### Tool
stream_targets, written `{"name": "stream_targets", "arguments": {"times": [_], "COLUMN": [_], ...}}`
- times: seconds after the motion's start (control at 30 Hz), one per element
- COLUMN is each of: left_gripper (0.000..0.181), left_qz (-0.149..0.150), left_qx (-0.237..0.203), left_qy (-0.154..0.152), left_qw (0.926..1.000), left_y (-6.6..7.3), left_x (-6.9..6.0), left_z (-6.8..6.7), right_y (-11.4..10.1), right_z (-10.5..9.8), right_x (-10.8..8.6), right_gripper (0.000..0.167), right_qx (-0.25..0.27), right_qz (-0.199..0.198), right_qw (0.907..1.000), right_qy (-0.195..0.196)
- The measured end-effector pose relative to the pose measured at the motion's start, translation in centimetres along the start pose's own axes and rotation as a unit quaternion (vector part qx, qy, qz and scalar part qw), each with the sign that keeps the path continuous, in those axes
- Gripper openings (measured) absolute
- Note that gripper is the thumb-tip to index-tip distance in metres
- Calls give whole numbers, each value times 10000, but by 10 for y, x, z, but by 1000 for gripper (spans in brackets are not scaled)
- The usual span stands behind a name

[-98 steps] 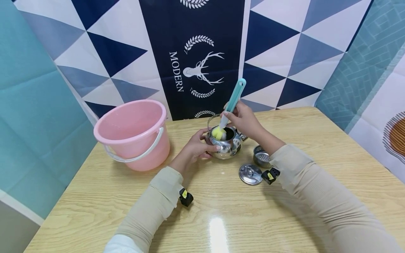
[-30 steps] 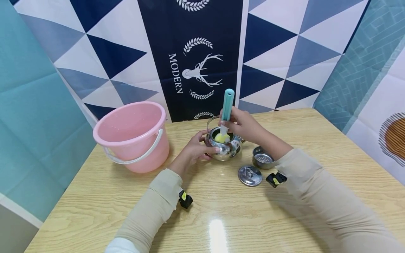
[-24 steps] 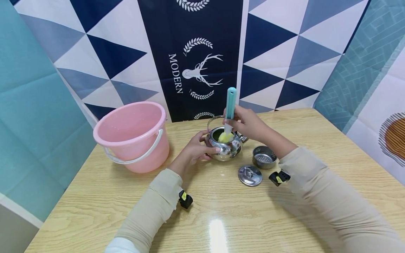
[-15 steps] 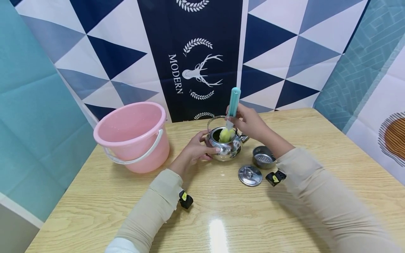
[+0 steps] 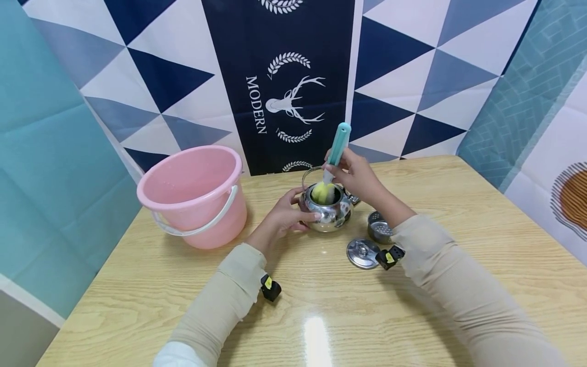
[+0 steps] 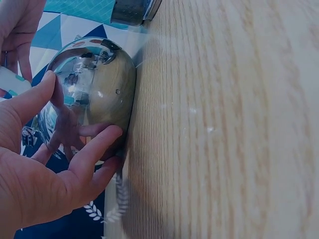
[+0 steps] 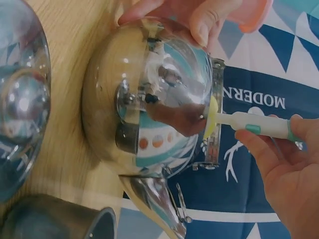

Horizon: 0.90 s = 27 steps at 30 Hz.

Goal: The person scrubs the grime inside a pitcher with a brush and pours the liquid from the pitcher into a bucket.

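Kettle (image 5: 327,219) upright on the table (image 5: 390,321), lidless, between the two hands; spout (image 7: 155,197) turned to the person's right, away from the steadying side. Bail (image 5: 304,178) stands up behind the brush, which leaves the mouth reachable from above on the near side

Left hand (image 5: 285,213) cupped round the kettle, spread only as wide as the curve it holds: thumb on the near upper wall, fingers wrapping the left side and lower down. Reads as a brace, since a round, polished body would likely turn or slide under sideways pushes

Right hand (image 5: 356,176) has a narrow pinch on the brush (image 5: 339,145), thumb against fingers, low on the handle. Probably held close to the sponge head (image 5: 323,193) for control; the handle's top leans right. Sponge is in the kettle's mouth; cannot tell how deep, or whether it presses the inner wall

Lid (image 5: 363,254) lies knob up on the near right, strainer (image 5: 378,228) just beyond it, both off the kettle, presumably so its inside can be reached. Bucket (image 5: 215,229) stands left, apart from the kettle, its handle (image 5: 215,220) hanging down on the near side, so the rim is unobstructed
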<state>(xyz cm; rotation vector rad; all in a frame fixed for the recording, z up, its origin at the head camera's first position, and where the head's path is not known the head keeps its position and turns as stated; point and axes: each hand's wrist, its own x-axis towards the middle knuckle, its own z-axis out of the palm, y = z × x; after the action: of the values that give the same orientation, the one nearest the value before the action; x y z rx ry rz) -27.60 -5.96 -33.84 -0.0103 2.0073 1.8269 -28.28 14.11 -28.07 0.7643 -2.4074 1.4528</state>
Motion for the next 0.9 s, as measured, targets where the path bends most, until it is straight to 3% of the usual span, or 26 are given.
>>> {"name": "stream_targets", "arguments": {"times": [0.9], "left_gripper": [84], "left_qz": [-26], "left_qx": [-17], "left_qy": [29], "left_qw": [10000], "left_y": [1], "left_x": [0], "left_z": [1], "right_y": [-5], "right_z": [2], "right_x": [-6], "right_gripper": [24], "right_qx": [11], "right_qz": [-18], "right_qw": [10000], "right_qy": [32]}}
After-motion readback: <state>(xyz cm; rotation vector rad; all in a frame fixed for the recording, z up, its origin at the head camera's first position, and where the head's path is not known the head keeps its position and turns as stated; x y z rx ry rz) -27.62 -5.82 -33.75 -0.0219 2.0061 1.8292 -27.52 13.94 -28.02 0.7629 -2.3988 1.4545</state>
